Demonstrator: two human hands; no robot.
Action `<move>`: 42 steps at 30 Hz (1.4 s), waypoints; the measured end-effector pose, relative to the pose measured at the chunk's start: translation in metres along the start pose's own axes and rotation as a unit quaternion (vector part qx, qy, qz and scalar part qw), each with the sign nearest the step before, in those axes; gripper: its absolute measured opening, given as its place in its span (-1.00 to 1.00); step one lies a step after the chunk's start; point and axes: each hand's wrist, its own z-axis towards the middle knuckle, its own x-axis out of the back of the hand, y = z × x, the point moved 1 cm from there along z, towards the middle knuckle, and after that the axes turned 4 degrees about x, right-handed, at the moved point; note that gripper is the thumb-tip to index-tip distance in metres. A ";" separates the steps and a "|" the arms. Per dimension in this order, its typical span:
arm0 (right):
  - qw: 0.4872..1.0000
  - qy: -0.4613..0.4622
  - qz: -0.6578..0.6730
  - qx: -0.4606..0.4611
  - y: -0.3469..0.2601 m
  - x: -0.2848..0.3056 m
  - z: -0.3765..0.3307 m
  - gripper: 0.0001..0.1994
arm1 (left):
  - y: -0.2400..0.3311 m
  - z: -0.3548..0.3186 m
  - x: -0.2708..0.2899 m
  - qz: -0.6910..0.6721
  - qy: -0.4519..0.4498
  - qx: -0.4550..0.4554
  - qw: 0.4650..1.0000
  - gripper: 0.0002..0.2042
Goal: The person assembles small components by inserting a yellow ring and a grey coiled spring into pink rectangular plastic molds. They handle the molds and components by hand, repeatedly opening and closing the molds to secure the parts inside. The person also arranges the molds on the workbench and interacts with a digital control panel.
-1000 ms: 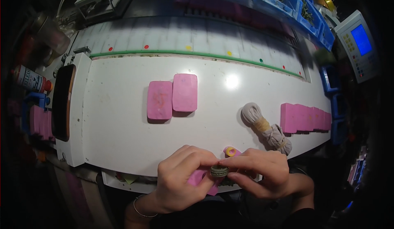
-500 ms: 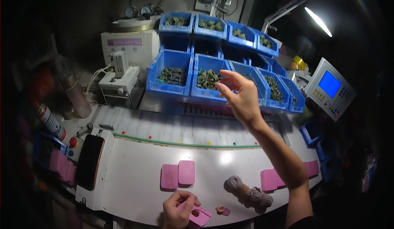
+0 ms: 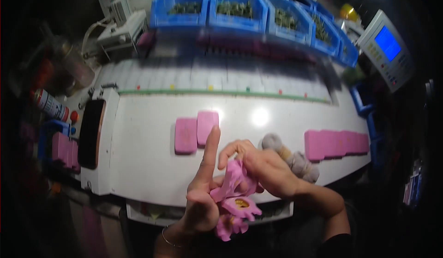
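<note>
My left hand (image 3: 200,200) is at the near edge of the white table, its index finger stretched upward and its other fingers at a soft, pink, rubber-like piece (image 3: 236,182). From the right, my right hand (image 3: 272,170) grips the upper part of the same piece with bent fingers. The piece is spread and bent, with ragged lobes. Below it hang more pink lobes, one with a yellowish hollow (image 3: 241,204). Just beyond my hands, two pink blocks (image 3: 186,135) lie side by side. A grey bundle (image 3: 272,142), tied round its middle, lies beside my right hand.
Blue bins (image 3: 237,8) of greenish small pieces stand at the back. A row of pink blocks (image 3: 336,144) lies at right, below a keypad panel with a blue screen (image 3: 387,43). At left are a dark phone-like slab (image 3: 92,133) and a spray can (image 3: 50,103).
My right hand has come down from the bins to the pink piece in my left hand. The piece is now spread and bent. The view has tilted downward.
</note>
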 end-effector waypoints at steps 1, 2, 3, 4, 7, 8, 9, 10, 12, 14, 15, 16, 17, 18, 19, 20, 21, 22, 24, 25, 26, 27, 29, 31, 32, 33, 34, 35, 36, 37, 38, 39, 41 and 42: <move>0.999 0.006 0.033 0.015 0.004 -0.004 0.003 -0.64 | 0.001 -0.002 -0.004 -0.018 -0.006 -0.038 0.999 0.00; 0.996 0.022 0.079 0.041 0.010 -0.010 0.007 -0.63 | -0.003 -0.004 -0.001 0.031 -0.034 -0.071 0.996 0.01; 0.995 0.020 0.092 0.036 0.018 -0.012 0.008 -0.63 | -0.009 -0.008 0.002 0.079 -0.058 -0.100 0.990 0.03; 0.994 0.020 0.099 0.036 0.022 -0.013 0.008 -0.62 | -0.012 -0.008 0.003 0.120 -0.084 -0.139 0.979 0.06; 0.997 0.020 0.059 0.047 0.035 -0.007 0.011 -0.64 | -0.009 -0.006 -0.005 0.189 -0.078 -0.125 0.971 -0.06; 0.992 0.055 0.018 0.109 0.041 -0.004 0.010 -0.64 | -0.009 -0.005 -0.008 0.223 -0.037 -0.103 0.969 -0.18; 0.981 0.092 -0.023 0.170 0.052 -0.001 0.009 -0.64 | -0.016 -0.005 -0.007 0.226 -0.021 -0.096 0.969 -0.21; 0.963 0.121 -0.066 0.233 0.057 0.000 0.008 -0.64 | -0.022 -0.004 -0.005 0.232 0.000 -0.093 0.968 -0.24; 0.933 0.165 -0.113 0.300 0.051 0.002 -0.008 -0.62 | -0.022 0.000 -0.008 0.168 0.028 -0.113 0.979 -0.44; 0.884 0.205 -0.178 0.380 0.053 0.002 -0.022 -0.58 | -0.028 -0.002 -0.005 0.024 0.076 -0.055 0.995 -0.53; 0.866 0.186 -0.227 0.403 0.054 0.001 -0.027 -0.53 | -0.032 -0.001 0.001 0.121 0.076 -0.083 0.986 -0.62; 0.864 0.187 -0.269 0.383 0.048 -0.007 -0.037 -0.54 | -0.036 0.001 0.000 0.098 0.080 -0.080 0.989 -0.61; 0.843 0.216 -0.314 0.380 0.045 -0.014 -0.039 -0.55 | -0.039 0.002 -0.002 0.075 0.085 -0.078 0.990 -0.61; 0.820 0.243 -0.357 0.376 0.044 -0.019 -0.039 -0.55 | -0.041 0.003 -0.005 0.053 0.090 -0.075 0.992 -0.60; 0.823 0.245 -0.347 0.378 0.047 -0.016 -0.037 -0.58 | -0.042 0.003 -0.006 0.077 0.096 -0.109 0.986 -0.59; 0.826 0.246 -0.336 0.380 0.054 -0.012 -0.033 -0.62 | -0.039 0.001 -0.007 0.041 0.094 -0.079 0.991 -0.59; 0.829 0.246 -0.325 0.382 0.060 -0.009 -0.029 -0.65 | -0.031 -0.003 -0.009 0.006 0.094 -0.051 0.994 -0.59; 0.860 0.245 -0.261 0.365 0.066 -0.006 -0.027 -0.68 | -0.027 -0.004 -0.011 -0.034 0.085 -0.021 0.996 -0.59; 0.907 0.238 -0.127 0.324 0.077 -0.009 -0.024 -0.73 | -0.027 -0.003 -0.013 -0.064 0.056 -0.021 0.996 -0.59; 0.920 0.228 -0.068 0.310 0.072 -0.020 -0.025 -0.70 | -0.027 -0.002 -0.016 -0.066 0.064 -0.027 0.995 -0.59; 0.919 0.222 -0.092 0.313 0.073 -0.019 -0.021 -0.68 | -0.027 -0.002 -0.018 -0.068 0.070 -0.034 0.995 -0.58; 0.917 0.216 -0.115 0.315 0.075 -0.015 -0.016 -0.65 | -0.031 -0.003 -0.013 -0.157 0.035 -0.044 0.986 -0.65; 0.930 0.212 -0.106 0.279 0.076 -0.015 -0.012 -0.58 | -0.029 -0.001 -0.015 -0.104 0.051 -0.059 0.992 -0.63; 0.907 0.249 -0.206 0.272 0.078 -0.011 -0.012 -0.57 | -0.029 0.002 -0.015 -0.046 0.054 -0.065 0.995 -0.61; 0.890 0.268 -0.256 0.265 0.079 -0.007 -0.012 -0.56 | -0.031 0.003 -0.013 -0.015 0.049 -0.064 0.997 -0.60; 0.840 0.301 -0.354 0.281 0.079 -0.005 -0.013 -0.53 | -0.034 0.005 -0.012 0.016 0.044 -0.064 0.997 -0.60; 0.779 0.325 -0.448 0.293 0.079 -0.003 -0.013 -0.51 | -0.036 0.005 -0.010 0.029 0.042 -0.051 0.997 -0.59; 0.709 0.344 -0.536 0.302 0.078 -0.002 -0.014 -0.48 | -0.038 0.005 -0.009 0.042 0.039 -0.039 0.998 -0.58; 0.700 0.323 -0.556 0.312 0.077 0.003 -0.018 -0.46 | -0.041 0.005 -0.009 0.055 0.036 -0.027 0.998 -0.57; 0.690 0.299 -0.575 0.323 0.075 0.011 -0.024 -0.43 | -0.043 0.005 -0.007 0.038 0.034 -0.033 0.998 -0.57; 0.685 0.270 -0.586 0.338 0.075 0.022 -0.030 -0.40 | -0.045 0.005 -0.005 0.029 0.040 -0.039 0.998 -0.57; 0.675 0.293 -0.601 0.313 0.070 0.035 -0.037 -0.40 | -0.046 0.004 -0.002 0.020 0.048 -0.046 0.998 -0.56; 0.684 0.289 -0.642 0.191 0.059 0.056 -0.049 -0.42 | -0.042 0.008 -0.001 -0.005 0.063 -0.030 0.998 -0.55; 0.698 0.266 -0.653 0.129 0.061 0.066 -0.056 -0.41 | -0.042 0.010 -0.002 -0.010 0.061 -0.034 0.997 -0.55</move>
